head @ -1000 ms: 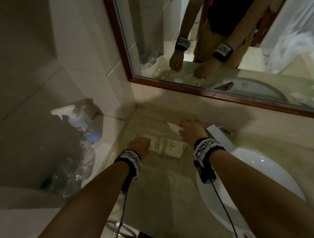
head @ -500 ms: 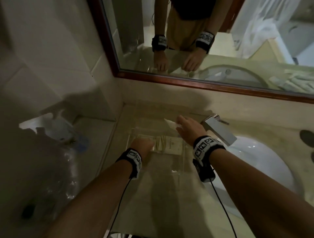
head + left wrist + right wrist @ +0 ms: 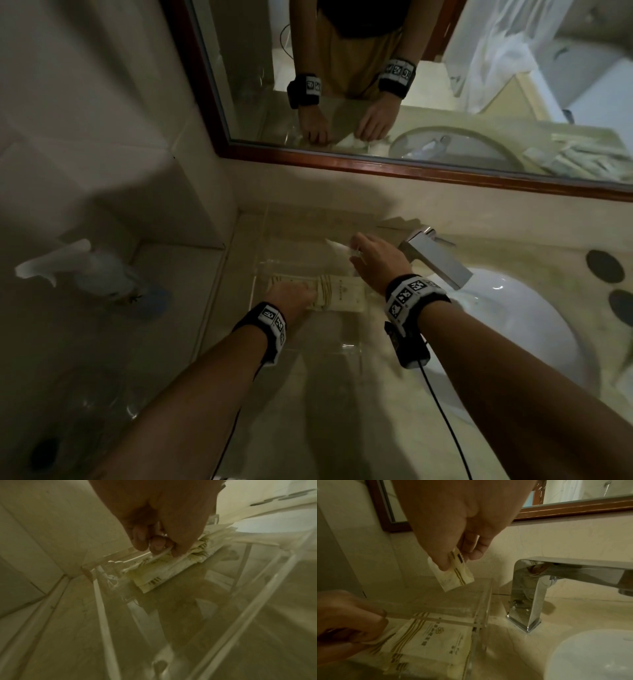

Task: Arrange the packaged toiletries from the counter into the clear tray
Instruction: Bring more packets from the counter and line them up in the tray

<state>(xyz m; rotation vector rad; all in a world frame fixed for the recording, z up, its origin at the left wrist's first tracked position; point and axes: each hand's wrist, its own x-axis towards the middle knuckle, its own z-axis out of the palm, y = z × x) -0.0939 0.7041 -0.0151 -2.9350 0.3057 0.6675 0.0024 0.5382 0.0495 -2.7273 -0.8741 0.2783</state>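
Far left, a spray bottle (image 3: 85, 270) on the ledge. Our left hand (image 3: 291, 294) sits inside the clear tray (image 3: 349, 349) on the desk (image 3: 342, 428), fingers curled, pinching the stacked packets (image 3: 339, 298). Right of it, our right hand (image 3: 376, 260) pinches one small packet (image 3: 452, 573) above the tray's far end. Faucet (image 3: 435, 257) and sink (image 3: 513, 325) farther right.

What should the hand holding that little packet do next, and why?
Probably lower the small packet into the clear tray and let go. The right hand pinches it just above the tray's open back section, while the left hand steadies the packets already lying in front.
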